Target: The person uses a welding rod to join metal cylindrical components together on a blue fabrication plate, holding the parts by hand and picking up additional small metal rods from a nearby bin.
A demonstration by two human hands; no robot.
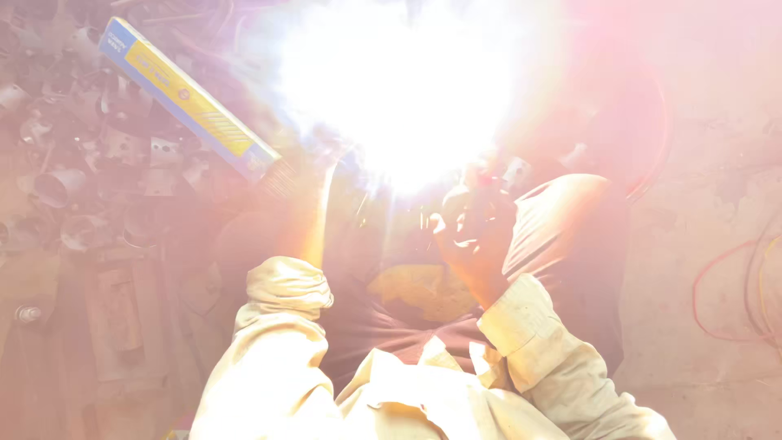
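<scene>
a dusty concrete floor (700, 244) filled the background, washed pink by a blinding white welding glare (411, 90) at the top centre. the glare hid the workpiece itself; whatever was being welded sat inside that light, just beyond both hands. the right hand (472, 236) was curled tight, apparently around a dark holder, though the tool was too washed out to name for sure. the left hand (322, 159) reached up to the edge of the glare, and whether it gripped anything could not be told. both arms wore pale cream sleeves (285, 326). just left of the left hand lay a long blue and yellow box (187, 98), rods showing at its open end. further left sat a heap of metal pipe offcuts and brackets (73, 187). red cables (733, 293) curled at the right. judging by the arc, welding was underway; the next move would call for a steady hand along the joint.
</scene>
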